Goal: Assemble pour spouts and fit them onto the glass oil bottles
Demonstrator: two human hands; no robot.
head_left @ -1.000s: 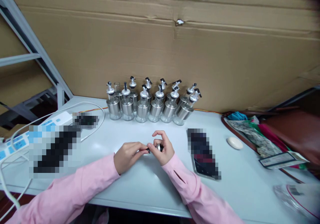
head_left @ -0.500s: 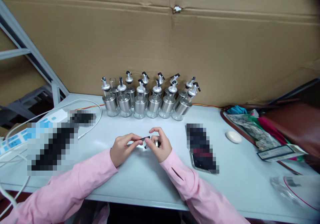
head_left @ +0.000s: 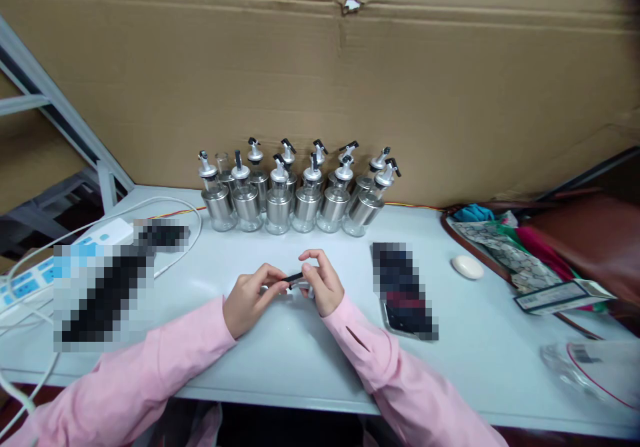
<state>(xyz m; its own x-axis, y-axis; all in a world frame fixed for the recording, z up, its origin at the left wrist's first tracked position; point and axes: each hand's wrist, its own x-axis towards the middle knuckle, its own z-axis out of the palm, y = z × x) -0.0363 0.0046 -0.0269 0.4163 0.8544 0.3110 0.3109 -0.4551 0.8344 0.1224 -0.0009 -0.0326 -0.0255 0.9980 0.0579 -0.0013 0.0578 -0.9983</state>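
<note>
Above the front middle of the desk, my left hand (head_left: 253, 299) pinches one end of a narrow black flip lid (head_left: 293, 278). Close by, my right hand (head_left: 325, 284) is closed around a silver pour spout (head_left: 303, 287), mostly hidden by the fingers. Its thumb presses near the lid's other end, while the index finger is curled above. Lid and spout lie against each other; whether they are joined I cannot tell. Beyond the hands stand two rows of glass-and-steel oil bottles (head_left: 277, 207), nearly all topped with silver spouts and black lids. One bottle (head_left: 223, 164) at back left has a bare neck.
A pixelated phone (head_left: 407, 297) lies right of my hands, near a white oval object (head_left: 467, 267). Farther right are a brown bag (head_left: 595, 234), a small box (head_left: 563, 297) and a clear plastic bag (head_left: 600, 374). Power strips (head_left: 65, 260) and white cables occupy the left.
The black lid now lies flatter across the gap between my hands. My right thumb has moved up onto its end, and the spout has turned within the right fingers. The view has tilted slightly.
</note>
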